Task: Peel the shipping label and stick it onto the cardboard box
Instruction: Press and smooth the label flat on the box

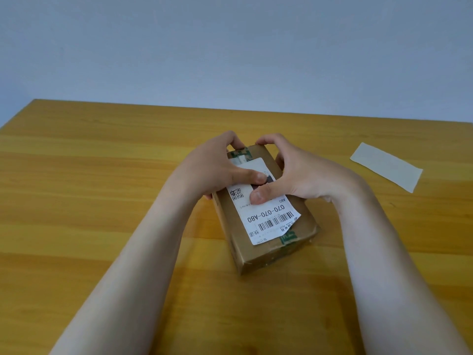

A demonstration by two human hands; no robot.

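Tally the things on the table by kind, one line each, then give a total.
Cardboard box: 1
Shipping label, lying on the box's top: 1
Peeled backing paper, lying apart at the right: 1
Total: 3
Both thumbs press the label.

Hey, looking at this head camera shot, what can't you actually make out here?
- Middle of the shipping label: covered by both thumbs, head view.
- Small print under the barcode: too small to read.
- Far end of the cardboard box: hidden behind the left hand and right hand.
- Backing paper: its underside can't be seen.
- Elbows: cut off by the bottom edge.
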